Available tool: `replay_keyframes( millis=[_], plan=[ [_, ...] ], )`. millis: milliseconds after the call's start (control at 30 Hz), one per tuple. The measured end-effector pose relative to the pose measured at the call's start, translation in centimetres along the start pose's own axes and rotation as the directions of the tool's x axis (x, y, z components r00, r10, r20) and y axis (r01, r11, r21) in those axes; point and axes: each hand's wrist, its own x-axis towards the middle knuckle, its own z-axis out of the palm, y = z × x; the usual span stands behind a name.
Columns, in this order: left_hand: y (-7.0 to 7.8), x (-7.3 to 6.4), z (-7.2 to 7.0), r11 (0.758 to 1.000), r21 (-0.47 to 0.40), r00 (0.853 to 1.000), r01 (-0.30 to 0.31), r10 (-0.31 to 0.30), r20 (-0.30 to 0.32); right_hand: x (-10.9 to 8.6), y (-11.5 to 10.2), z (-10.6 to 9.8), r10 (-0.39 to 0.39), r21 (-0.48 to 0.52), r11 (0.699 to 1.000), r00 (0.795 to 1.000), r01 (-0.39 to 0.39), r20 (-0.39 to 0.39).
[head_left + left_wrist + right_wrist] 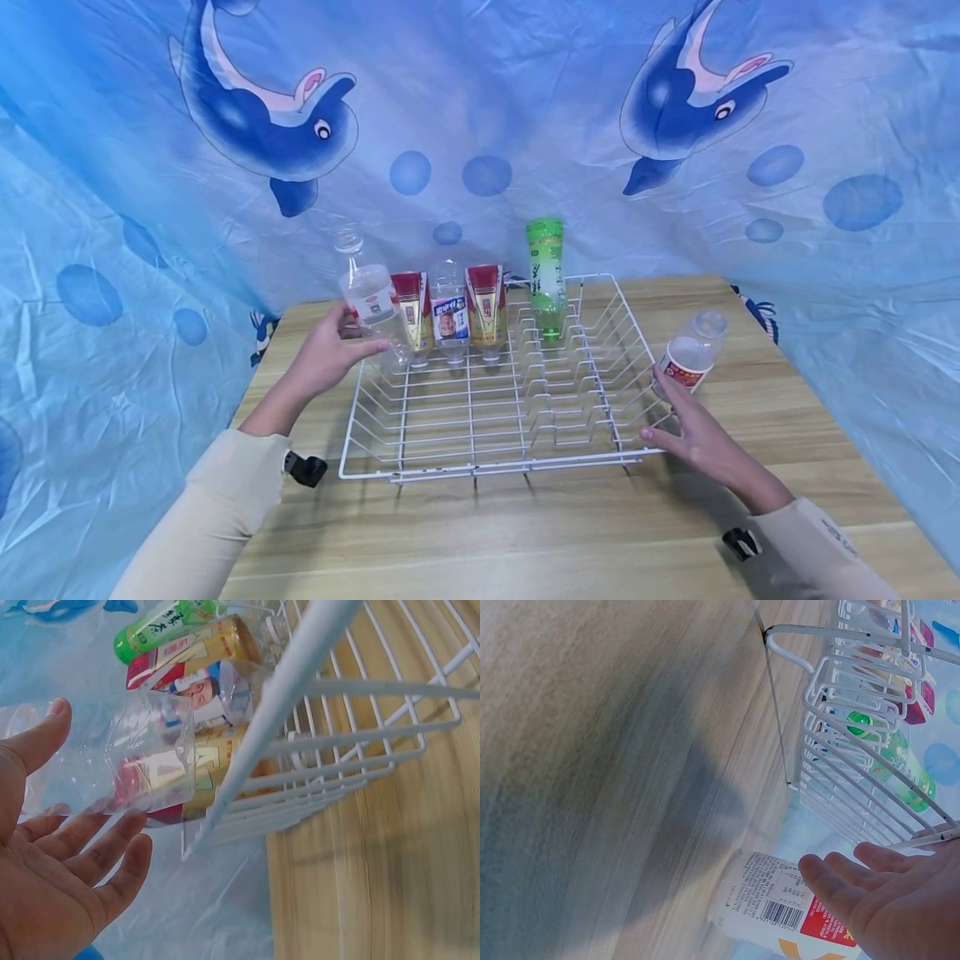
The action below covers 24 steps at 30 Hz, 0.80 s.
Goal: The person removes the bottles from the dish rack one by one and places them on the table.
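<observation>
My left hand [330, 354] grips a clear plastic bottle [371, 300] with a red-and-white label. The bottle is neck up, leaning left, at the back left of a white wire dish rack [435, 477]; its base points toward the rack rim in the left wrist view. My right hand [701, 437] is at the rack's front right corner, touching the rim, its thumb and fingers [832, 885] spread. Beside those fingers, outside the rack, a clear bottle [690, 350] with a red-and-white label stands neck up on the table.
Along the rack's back left stand two red-and-gold bottles [411, 312] and, between them, a clear bottle with a blue label [451, 317], all neck down. A green bottle [546, 275] leans neck down near the rack's back middle. Blue dolphin-print sheeting [465, 100] surrounds the wooden table [525, 542].
</observation>
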Motion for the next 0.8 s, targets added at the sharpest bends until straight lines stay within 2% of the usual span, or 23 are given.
replay_keyframes(
  millis=[267,433,800],
  plan=[
    [-0.1,-0.4,-1.7,1.000,-0.005,0.999,0.015,-0.015,-0.037,0.0,-0.1,-0.1,0.010,-0.001,1.000,1.000,-0.010,0.008],
    [0.1,-0.7,-2.8,1.000,0.027,0.997,-0.006,0.008,-0.077,0.1,-0.1,-0.2,0.025,-0.006,1.000,1.000,-0.024,0.011],
    [-1.1,-0.7,-4.2,0.998,0.057,0.991,0.000,0.008,-0.132,0.1,0.1,-0.2,0.043,-0.009,0.999,0.999,-0.043,0.018]
  ],
)
